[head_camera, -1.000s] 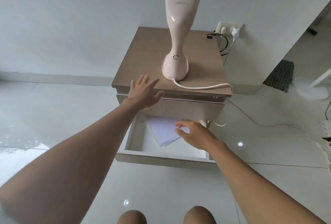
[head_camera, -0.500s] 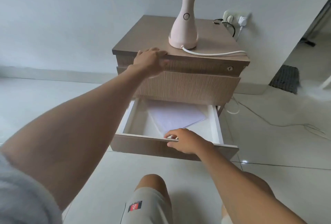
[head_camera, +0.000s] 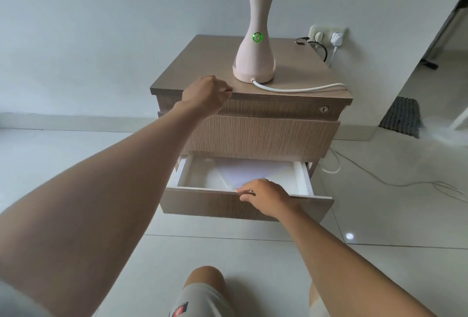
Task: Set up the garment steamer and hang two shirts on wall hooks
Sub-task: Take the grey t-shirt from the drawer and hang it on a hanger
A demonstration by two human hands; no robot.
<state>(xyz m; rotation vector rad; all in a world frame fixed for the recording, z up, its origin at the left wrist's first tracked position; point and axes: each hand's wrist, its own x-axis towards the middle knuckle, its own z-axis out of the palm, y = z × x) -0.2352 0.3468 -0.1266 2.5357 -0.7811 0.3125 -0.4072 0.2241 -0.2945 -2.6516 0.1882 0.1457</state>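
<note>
Gripping the open bottom drawer's [head_camera: 243,204] front with my right hand [head_camera: 268,197], left hand [head_camera: 205,96] clenched on the worktop [head_camera: 202,63] edge at ten o'clock, I judged pushing it shut came next, the steamer [head_camera: 255,45] already lit.

No text, brand or number can be read anywhere in the view. The shorts [head_camera: 200,301] carry a small dark and red patch [head_camera: 179,310] at the lower edge of the view, but its letters are too small and blurred to read. On the garment steamer [head_camera: 255,45], which stands near the back right part of the cabinet top [head_camera: 192,63], the round button [head_camera: 257,37] shows a green lit ring with a faint symbol inside; no word stands beside it.
</note>
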